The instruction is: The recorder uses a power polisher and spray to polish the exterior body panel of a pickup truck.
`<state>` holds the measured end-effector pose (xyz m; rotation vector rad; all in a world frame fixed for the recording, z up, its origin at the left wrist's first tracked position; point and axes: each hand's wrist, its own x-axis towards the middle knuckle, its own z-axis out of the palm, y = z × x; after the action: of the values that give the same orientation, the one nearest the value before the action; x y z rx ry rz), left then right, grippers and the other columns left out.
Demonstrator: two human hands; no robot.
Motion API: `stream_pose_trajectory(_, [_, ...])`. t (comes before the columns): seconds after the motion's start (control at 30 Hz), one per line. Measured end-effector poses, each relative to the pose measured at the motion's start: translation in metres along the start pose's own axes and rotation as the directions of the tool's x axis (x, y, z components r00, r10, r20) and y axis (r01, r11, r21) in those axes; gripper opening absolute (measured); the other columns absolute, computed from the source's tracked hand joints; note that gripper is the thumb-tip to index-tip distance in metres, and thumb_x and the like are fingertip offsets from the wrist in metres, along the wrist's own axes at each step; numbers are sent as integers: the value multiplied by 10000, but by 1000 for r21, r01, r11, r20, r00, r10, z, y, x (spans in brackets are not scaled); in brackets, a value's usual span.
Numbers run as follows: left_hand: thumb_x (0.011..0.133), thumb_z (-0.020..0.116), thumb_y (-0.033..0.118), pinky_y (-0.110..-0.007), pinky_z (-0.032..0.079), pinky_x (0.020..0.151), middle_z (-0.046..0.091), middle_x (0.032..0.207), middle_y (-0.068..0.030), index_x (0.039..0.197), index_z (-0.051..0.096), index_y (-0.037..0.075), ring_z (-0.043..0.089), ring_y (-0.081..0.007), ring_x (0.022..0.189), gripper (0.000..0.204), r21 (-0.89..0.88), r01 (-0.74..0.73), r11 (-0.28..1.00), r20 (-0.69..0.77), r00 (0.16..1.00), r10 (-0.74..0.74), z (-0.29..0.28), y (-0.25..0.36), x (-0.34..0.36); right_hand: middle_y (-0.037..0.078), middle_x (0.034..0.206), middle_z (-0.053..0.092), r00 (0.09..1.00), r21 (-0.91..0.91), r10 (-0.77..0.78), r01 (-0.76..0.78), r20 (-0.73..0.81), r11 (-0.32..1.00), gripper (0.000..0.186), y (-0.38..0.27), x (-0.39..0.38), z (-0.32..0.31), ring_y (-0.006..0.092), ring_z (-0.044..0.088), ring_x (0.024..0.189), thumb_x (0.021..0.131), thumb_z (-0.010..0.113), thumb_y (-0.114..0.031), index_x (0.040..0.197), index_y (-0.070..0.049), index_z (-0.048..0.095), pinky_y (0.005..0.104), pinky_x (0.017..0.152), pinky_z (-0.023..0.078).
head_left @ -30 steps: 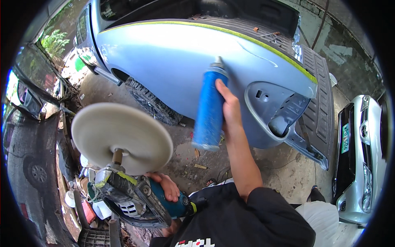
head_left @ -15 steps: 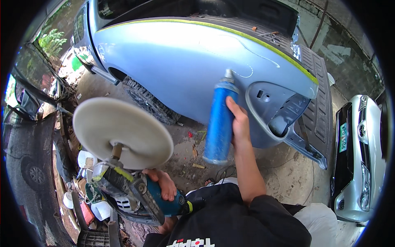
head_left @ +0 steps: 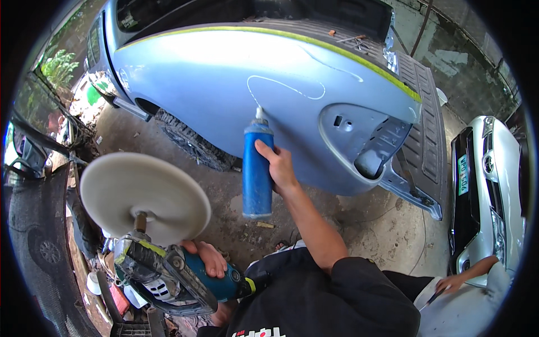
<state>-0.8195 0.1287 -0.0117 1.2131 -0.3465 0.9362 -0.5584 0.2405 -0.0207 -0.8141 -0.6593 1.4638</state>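
Observation:
My right hand (head_left: 279, 164) is wrapped round a blue squeeze bottle (head_left: 256, 180), its white nozzle tip up against the light blue side panel (head_left: 202, 84) of a pickup truck. From the nozzle a wavy white line (head_left: 283, 84) of paste runs over the panel. Low on the left, my left hand (head_left: 211, 260) grips the teal body of a power polisher (head_left: 193, 271). Its large round off-white pad (head_left: 146, 188) faces the truck, apart from the panel. Part of the left hand is hidden by the tool.
Yellow-green masking tape (head_left: 314, 42) edges the panel's top. A tyre (head_left: 191, 140) shows beneath it. A silver car (head_left: 494, 191) stands at the right. Another person's hand (head_left: 449, 284) is at lower right. Plastic containers and clutter (head_left: 120, 300) lie at lower left, beside dark netting (head_left: 42, 224).
My right hand has moved the bottle leftward, lengthening the white line on the panel. The view has shifted a little. Another person's arm has come into sight at lower right.

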Motion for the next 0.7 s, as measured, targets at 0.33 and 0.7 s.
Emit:
stream_pose_trajectory(0.33, [1084,496,318,-520,598,739,723,899,-212,1507,414,80,745,-397,769,492,-87,-5,996,-19,1000,4,-14,-32,1,138,922,698,972,-13,-19,16,-235,1000,458,-9,-100,-83,197,701,736,940,753,-337,1148,57,645,339,635,591])
stream_pose_trajectory(0.7, [1059,551,346,-514,576,818,735,963,-217,1534,432,131,752,-400,871,535,-189,-22,982,-5,1000,22,-5,-45,1,131,889,692,990,-35,-140,140,-11,990,472,1,-11,-19,200,686,671,929,772,-343,1107,73,639,359,597,585])
